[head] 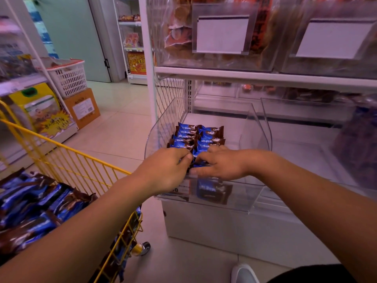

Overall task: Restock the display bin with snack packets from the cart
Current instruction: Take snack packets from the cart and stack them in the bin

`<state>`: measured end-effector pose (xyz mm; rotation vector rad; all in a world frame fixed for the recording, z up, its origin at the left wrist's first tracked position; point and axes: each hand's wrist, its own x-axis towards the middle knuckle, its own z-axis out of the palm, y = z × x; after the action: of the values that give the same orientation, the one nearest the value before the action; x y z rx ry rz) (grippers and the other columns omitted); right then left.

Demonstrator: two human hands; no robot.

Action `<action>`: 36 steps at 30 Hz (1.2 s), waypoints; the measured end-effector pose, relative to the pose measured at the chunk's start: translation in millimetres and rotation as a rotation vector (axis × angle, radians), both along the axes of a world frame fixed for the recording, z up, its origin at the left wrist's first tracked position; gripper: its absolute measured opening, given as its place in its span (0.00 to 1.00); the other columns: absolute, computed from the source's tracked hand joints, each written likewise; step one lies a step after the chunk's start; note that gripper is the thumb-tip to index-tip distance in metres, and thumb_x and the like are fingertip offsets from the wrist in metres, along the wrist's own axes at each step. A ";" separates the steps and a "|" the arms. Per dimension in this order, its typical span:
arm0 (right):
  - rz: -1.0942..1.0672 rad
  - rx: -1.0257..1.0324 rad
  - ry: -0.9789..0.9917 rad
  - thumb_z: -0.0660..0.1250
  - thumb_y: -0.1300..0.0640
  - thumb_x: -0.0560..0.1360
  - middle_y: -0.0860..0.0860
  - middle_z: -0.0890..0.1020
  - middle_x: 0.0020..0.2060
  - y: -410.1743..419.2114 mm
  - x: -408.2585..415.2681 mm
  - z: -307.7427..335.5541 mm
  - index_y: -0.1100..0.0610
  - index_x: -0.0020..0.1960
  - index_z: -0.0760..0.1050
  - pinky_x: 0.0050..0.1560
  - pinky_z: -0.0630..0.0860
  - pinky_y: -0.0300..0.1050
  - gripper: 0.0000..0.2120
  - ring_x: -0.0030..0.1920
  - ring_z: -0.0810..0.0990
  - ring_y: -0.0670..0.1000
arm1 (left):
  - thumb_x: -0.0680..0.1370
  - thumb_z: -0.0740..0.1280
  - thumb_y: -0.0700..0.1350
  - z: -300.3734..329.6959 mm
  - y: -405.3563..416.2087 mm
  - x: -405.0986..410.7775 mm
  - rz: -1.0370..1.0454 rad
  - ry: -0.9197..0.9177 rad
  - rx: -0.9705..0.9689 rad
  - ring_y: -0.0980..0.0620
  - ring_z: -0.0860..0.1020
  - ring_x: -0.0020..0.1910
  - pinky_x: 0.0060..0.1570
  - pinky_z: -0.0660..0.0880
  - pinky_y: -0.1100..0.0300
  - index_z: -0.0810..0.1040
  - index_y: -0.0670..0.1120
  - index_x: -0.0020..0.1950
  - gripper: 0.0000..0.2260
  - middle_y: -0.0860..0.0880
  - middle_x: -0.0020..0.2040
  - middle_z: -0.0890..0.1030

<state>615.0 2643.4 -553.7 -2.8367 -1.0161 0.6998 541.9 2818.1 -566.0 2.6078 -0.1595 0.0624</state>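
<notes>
White shelf point(265, 78) above pale tiled floor point(122, 123)

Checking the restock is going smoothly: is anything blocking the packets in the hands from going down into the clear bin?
Nothing visible does. The left hand and right hand hold blue packets already over the open top of the display bin, just in front of the stacked rows; the bin's right half lies bare.

Display bin point(259, 127) on low shelf, directly ahead. Snack packets point(199, 135) in two rows inside bin, toward its left wall. Left hand point(165, 170) and right hand point(219, 165) over bin's front edge, on nearest packets. Cart point(85, 160) left of bin, loaded with more packets point(36, 209). Upper bins point(214, 33) on shelf above.
</notes>
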 end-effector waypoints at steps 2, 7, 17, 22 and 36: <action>0.028 0.157 -0.025 0.55 0.35 0.80 0.50 0.77 0.47 -5.9 -2.8 7.7 0.50 0.53 0.76 0.52 0.73 0.49 0.21 0.50 0.76 0.51 | 0.84 0.54 0.55 -0.5 -0.1 0.5 -0.017 0.024 0.021 0.57 0.75 0.42 0.36 0.68 0.61 0.78 0.54 0.54 0.14 0.55 0.43 0.78; -0.237 0.323 -0.056 0.70 0.44 0.77 0.55 0.84 0.43 -22.7 -1.9 34.1 0.58 0.50 0.77 0.38 0.84 0.50 0.16 0.38 0.86 0.53 | 0.83 0.57 0.56 4.4 -1.3 -3.8 -0.104 -0.034 0.033 0.57 0.77 0.46 0.44 0.76 0.56 0.79 0.54 0.58 0.14 0.55 0.48 0.81; -0.542 0.186 0.433 0.60 0.60 0.83 0.62 0.87 0.43 5.3 -15.3 21.8 0.64 0.56 0.75 0.50 0.84 0.50 0.08 0.44 0.88 0.57 | 0.84 0.52 0.58 -1.9 -4.2 4.3 -0.110 0.034 0.260 0.56 0.74 0.36 0.33 0.66 0.59 0.75 0.52 0.41 0.19 0.53 0.38 0.76; -0.434 0.210 -0.361 0.63 0.55 0.80 0.55 0.83 0.41 5.0 -25.9 39.2 0.57 0.45 0.77 0.39 0.80 0.50 0.08 0.40 0.84 0.55 | 0.83 0.58 0.55 14.5 2.1 -9.2 -0.118 -0.113 0.138 0.50 0.74 0.33 0.33 0.67 0.56 0.73 0.48 0.35 0.20 0.50 0.31 0.76; 0.569 0.262 -0.104 0.76 0.42 0.70 0.51 0.78 0.63 189.7 -142.0 -1.2 0.50 0.70 0.72 0.59 0.73 0.45 0.32 0.62 0.76 0.51 | 0.74 0.69 0.61 -3.3 207.0 -114.5 0.389 0.558 0.502 0.45 0.80 0.55 0.57 0.77 0.50 0.82 0.50 0.57 0.19 0.46 0.57 0.82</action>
<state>473.0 2833.1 -554.9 -2.3822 -1.8114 0.4011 427.4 3025.1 -569.3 2.9855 0.6002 -0.6374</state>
